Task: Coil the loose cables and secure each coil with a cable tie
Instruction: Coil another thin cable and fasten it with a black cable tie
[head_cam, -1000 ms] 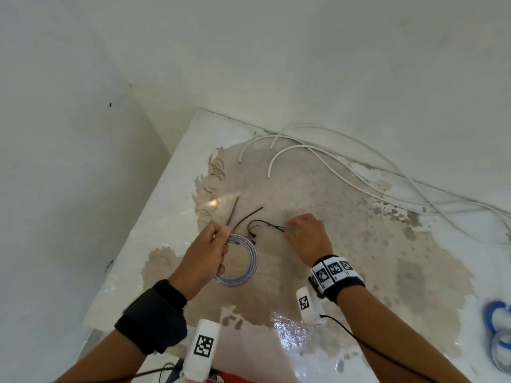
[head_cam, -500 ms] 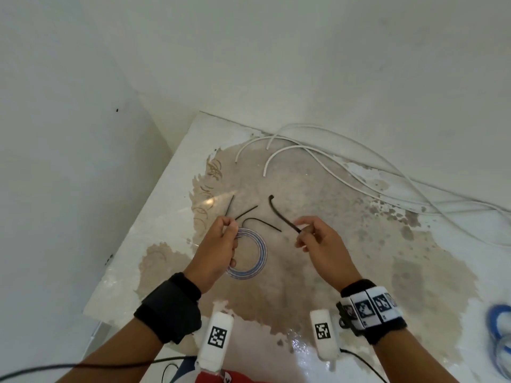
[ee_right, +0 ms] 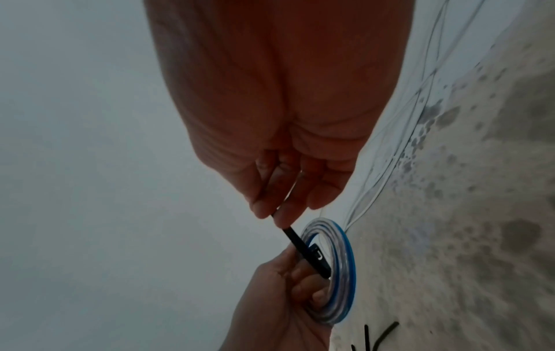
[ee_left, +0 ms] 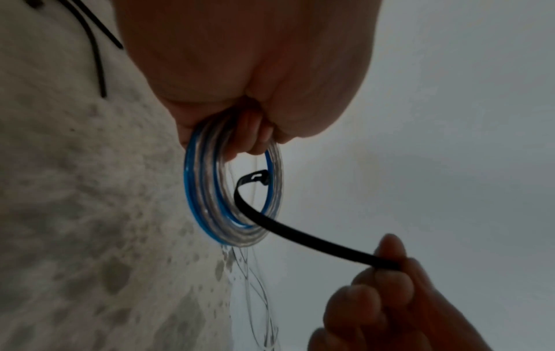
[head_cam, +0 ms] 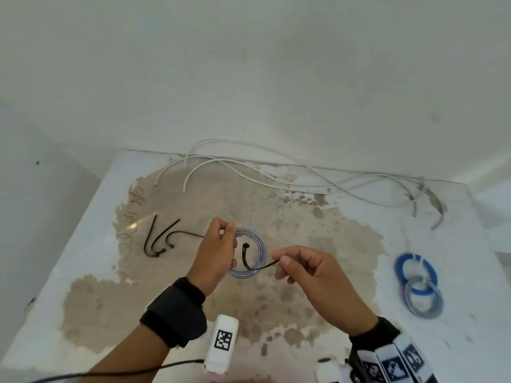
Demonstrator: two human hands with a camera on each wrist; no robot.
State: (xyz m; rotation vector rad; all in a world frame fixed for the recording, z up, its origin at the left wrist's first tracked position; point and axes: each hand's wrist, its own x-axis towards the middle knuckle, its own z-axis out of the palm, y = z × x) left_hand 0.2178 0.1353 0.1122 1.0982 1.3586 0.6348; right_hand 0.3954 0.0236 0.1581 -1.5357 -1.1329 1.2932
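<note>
- Since half a second ago the cable tie (head_cam: 255,262) has gone from clear of the coil (head_cam: 249,254) to threaded through its opening, so wrapping can begin.
- Left hand (head_cam: 217,251) pinches the coil's top rim; coil hangs above the table (head_cam: 83,244).
- Right hand (head_cam: 309,275) pinches the tie's tail, just right of the coil.

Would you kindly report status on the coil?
Left hand holds coil. Right hand pinches cable tie, head inside the coil, not looped. Nothing obstructing.

Your right hand (head_cam: 309,275) has threaded the tie (head_cam: 250,262) through the coil (head_cam: 261,250), from 3 o'clock.
</note>
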